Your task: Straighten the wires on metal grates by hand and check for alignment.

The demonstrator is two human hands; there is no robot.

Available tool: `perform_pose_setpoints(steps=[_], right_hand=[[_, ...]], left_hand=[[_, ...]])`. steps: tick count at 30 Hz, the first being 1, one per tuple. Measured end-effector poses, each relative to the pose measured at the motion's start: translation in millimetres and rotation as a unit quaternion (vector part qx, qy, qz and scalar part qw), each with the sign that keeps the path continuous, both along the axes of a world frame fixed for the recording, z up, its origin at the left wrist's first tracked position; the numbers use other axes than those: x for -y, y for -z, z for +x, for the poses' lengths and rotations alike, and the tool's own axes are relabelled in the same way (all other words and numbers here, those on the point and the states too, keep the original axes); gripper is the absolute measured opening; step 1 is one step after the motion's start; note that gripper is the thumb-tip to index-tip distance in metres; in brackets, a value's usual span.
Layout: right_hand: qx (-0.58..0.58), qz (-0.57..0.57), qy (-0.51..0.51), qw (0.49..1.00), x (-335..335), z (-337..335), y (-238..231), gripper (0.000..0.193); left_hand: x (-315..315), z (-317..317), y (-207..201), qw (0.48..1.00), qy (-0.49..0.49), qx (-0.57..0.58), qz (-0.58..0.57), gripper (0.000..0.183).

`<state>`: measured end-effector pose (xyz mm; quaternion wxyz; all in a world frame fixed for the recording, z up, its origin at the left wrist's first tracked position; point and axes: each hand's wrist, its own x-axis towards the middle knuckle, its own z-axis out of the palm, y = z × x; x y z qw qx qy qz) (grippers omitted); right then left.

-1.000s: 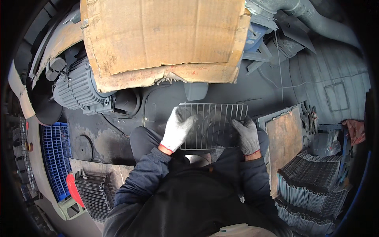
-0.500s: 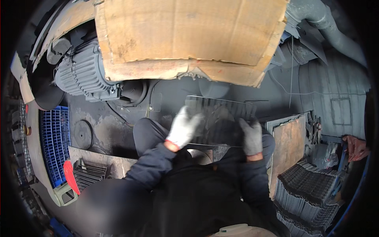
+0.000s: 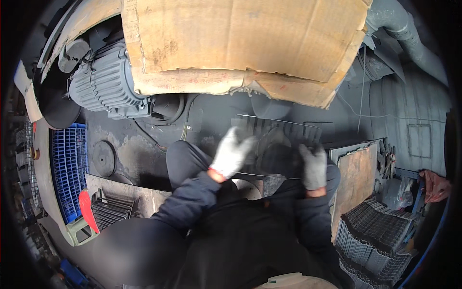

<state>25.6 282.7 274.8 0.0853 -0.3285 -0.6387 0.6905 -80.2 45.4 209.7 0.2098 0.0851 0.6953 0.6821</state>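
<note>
Between my hands is a dark wire grate (image 3: 288, 129), with thin straight rods along its far and near edges and a middle smeared by motion. My left hand (image 3: 230, 153), in a white glove with a red cuff, is closed at the grate's left end, thumb up. At its right end my right hand (image 3: 314, 167), in a greyer glove, grips the edge; its fingertips are blurred. The grate hangs over my lap, between my knees. A dark round shape shows through its blurred bars.
A cardboard sheet (image 3: 240, 38) overhangs the far side. A grey motor (image 3: 108, 82) stands far left. Stacked wire grates (image 3: 373, 231) lie at right, beside a worn board (image 3: 356, 171). More dark pieces (image 3: 113, 212) stand at left near a blue plastic crate (image 3: 70, 168).
The view has shifted slightly, so most things sit a little further right. Both hands stay at the grate's two ends; the grate remains blurred.
</note>
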Motion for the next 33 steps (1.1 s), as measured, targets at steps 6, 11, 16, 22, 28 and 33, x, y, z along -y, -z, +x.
perform_pose_setpoints(steps=[6,11,16,22,28,33], right_hand=[[0.01,0.004,-0.039,0.999,4.7,-20.1,14.8,0.024],[-0.048,-0.045,-0.07,0.995,53.2,-42.7,49.4,0.029],[0.027,-0.043,0.024,0.998,-18.5,0.7,-9.3,0.029],[0.071,-0.02,-0.046,0.996,-7.2,-16.0,-4.9,0.022],[0.011,-0.017,-0.181,0.983,24.3,-44.0,28.6,0.025],[0.052,0.021,0.024,0.998,-50.7,31.6,-46.9,0.022]], left_hand=[[19.2,4.6,21.8,0.994,-0.083,0.003,-0.076,0.036],[73.6,-18.3,-16.0,0.974,-0.093,0.207,-0.014,0.026],[-17.2,-3.6,10.7,0.989,0.018,0.148,0.023,0.035],[19.6,-11.2,-20.1,0.984,0.009,0.177,-0.027,0.039],[75.1,-39.6,-31.7,0.941,-0.057,0.323,0.079,0.021],[-36.2,-10.6,-41.3,0.945,0.119,0.285,0.111,0.033]])
